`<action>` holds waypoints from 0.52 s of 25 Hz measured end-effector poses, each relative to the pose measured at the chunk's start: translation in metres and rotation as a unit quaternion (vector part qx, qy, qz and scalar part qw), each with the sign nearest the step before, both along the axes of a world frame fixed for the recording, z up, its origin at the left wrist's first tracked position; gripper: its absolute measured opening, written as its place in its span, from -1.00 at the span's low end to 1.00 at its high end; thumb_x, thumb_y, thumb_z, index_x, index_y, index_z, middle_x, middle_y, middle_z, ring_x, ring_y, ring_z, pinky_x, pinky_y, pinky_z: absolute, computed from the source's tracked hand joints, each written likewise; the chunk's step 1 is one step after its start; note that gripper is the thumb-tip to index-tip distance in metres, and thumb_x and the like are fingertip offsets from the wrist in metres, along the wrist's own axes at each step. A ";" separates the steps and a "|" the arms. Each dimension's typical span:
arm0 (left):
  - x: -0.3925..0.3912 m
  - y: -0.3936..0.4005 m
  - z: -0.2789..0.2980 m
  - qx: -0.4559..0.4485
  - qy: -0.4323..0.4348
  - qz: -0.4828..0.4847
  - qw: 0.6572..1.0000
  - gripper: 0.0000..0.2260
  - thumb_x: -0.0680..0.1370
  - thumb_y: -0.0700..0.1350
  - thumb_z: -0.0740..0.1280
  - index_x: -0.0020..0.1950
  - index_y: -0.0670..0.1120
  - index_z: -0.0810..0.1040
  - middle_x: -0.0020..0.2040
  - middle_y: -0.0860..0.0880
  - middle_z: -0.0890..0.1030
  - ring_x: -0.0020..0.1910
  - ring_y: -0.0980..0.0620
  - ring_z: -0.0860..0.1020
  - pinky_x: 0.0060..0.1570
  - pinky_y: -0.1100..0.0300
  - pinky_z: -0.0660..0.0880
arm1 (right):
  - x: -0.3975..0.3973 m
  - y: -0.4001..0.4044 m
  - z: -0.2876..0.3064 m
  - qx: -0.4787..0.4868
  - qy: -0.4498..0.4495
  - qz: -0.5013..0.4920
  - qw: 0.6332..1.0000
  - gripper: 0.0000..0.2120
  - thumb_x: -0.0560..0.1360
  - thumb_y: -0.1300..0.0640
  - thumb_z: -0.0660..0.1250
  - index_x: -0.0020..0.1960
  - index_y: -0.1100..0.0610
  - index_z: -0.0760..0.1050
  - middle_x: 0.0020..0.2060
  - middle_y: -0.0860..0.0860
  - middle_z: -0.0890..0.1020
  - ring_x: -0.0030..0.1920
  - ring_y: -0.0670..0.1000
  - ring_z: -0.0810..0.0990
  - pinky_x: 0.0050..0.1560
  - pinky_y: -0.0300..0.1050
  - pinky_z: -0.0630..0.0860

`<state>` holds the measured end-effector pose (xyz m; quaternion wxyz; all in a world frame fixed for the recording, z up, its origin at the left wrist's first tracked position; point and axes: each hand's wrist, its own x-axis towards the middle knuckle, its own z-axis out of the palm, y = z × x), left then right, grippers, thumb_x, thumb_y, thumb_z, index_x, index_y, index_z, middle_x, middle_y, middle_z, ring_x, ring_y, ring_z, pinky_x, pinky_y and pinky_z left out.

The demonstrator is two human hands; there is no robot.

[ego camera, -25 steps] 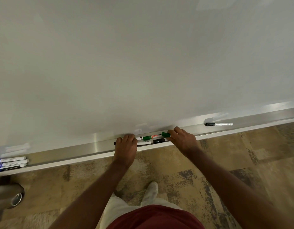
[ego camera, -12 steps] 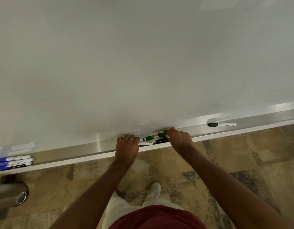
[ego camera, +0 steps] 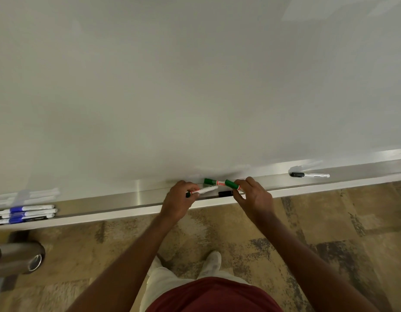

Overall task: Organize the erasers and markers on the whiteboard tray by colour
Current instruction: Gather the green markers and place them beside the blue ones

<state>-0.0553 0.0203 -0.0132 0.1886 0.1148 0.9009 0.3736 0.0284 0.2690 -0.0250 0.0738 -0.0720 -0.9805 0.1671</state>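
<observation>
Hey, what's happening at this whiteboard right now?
A person is sorting markers along the metal whiteboard tray. The left hand grips a white-barrelled marker with a green end, while the right hand holds a green marker with a red-and-white label just above the tray. A black marker lies between the hands. Three blue-capped markers sit grouped far left, and a black-capped white marker lies alone to the right.

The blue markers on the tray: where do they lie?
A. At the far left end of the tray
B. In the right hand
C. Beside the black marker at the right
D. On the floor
A: the blue markers lie grouped at the far left of the whiteboard tray, away from both hands.
</observation>
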 end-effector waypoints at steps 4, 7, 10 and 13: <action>-0.001 -0.021 0.010 0.160 -0.138 0.118 0.970 -0.83 0.45 -0.13 0.52 0.04 -0.01 0.72 -0.16 -0.03 0.69 -0.34 0.04 0.55 -0.37 0.27 0.49 | -0.005 -0.028 0.014 -0.088 0.059 0.003 0.994 -0.76 0.54 0.03 0.44 0.19 0.02 0.59 -0.01 -0.09 0.54 -0.08 -0.10 0.48 -0.37 -0.29 0.42; 0.000 -0.038 0.018 0.226 -0.175 0.144 0.947 -0.78 0.42 -0.19 0.54 0.04 -0.08 0.68 -0.19 -0.06 0.66 -0.39 0.02 0.52 -0.40 0.19 0.46 | -0.015 -0.059 0.025 -0.150 0.027 0.057 0.987 -0.74 0.58 0.04 0.38 0.24 0.07 0.59 0.10 -0.02 0.60 0.04 -0.05 0.50 -0.16 -0.19 0.54; -0.001 -0.058 0.025 0.284 -0.181 0.167 0.927 -0.72 0.43 -0.25 0.53 0.12 -0.10 0.64 -0.22 -0.11 0.66 -0.35 -0.01 0.55 -0.36 0.16 0.52 | -0.025 -0.090 0.029 -0.197 -0.043 0.071 0.977 -0.70 0.62 -0.02 0.31 0.32 0.03 0.53 0.09 -0.05 0.63 -0.01 -0.09 0.45 -0.17 -0.28 0.39; -0.002 -0.088 0.028 0.336 -0.191 0.191 0.902 -0.70 0.44 -0.26 0.52 0.16 -0.10 0.63 -0.19 -0.14 0.69 -0.30 -0.04 0.61 -0.28 0.15 0.60 | -0.035 -0.117 0.030 -0.213 -0.094 0.097 0.968 -0.70 0.64 -0.04 0.27 0.34 -0.01 0.51 0.06 -0.07 0.63 0.00 -0.10 0.45 -0.19 -0.31 0.34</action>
